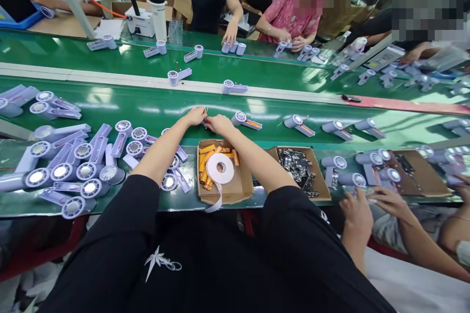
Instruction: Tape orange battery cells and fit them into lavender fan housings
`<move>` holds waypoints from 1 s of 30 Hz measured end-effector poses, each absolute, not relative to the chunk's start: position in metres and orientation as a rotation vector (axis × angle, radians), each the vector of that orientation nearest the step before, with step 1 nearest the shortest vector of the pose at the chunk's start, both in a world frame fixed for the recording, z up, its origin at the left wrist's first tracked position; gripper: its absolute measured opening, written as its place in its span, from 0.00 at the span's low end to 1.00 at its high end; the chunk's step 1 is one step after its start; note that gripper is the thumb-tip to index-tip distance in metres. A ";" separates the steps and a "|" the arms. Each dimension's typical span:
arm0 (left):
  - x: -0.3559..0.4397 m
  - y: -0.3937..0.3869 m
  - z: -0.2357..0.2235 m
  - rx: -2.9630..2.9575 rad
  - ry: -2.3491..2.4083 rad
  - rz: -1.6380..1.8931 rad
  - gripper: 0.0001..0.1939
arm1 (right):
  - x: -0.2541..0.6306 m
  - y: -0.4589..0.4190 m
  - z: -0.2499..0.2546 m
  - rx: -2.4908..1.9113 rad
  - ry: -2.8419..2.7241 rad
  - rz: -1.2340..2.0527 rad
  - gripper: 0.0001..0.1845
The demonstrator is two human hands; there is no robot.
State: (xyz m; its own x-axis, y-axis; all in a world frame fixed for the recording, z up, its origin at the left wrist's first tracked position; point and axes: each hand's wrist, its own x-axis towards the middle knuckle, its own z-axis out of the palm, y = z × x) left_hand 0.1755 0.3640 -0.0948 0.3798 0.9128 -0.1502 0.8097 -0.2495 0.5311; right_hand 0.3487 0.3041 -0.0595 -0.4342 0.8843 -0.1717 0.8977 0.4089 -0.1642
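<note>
My left hand [197,116] and my right hand [219,124] meet over the near side of the green conveyor belt [128,100]. Both are closed, fingertips pinched together around something small that the fingers hide. Just right of them lies a lilac handheld-fan body [240,118] with an orange battery in its open handle. Below my hands, a cardboard box [242,186] holds several orange cylindrical batteries [206,149] and a roll of white tape [229,171], its loose end hanging over the front edge.
Many lilac fan bodies [88,168] are heaped at the left. A second box [321,183] of dark small parts [297,168] stands on the right. A co-worker's hands [358,215] work at the far right. Across the belt, other people handle similar bodies.
</note>
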 end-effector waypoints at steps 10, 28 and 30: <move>0.186 0.368 -0.089 2.065 1.510 0.299 0.08 | 0.352 0.314 -0.037 1.494 2.531 -0.240 0.22; 0.218 0.337 -0.059 2.135 1.602 0.387 0.22 | 0.407 0.275 -0.009 1.966 2.743 -0.615 0.29; 0.211 0.303 -0.047 2.291 1.458 0.510 0.28 | 0.443 0.219 0.003 2.254 2.940 -0.849 0.31</move>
State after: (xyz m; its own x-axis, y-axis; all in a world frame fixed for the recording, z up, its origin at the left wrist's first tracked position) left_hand 0.2105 0.3028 -0.0475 0.3970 0.9124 0.0998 0.7759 -0.3917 0.4945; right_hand 0.4427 0.2192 0.0031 -0.1607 0.9583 0.2362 0.6847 0.2806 -0.6726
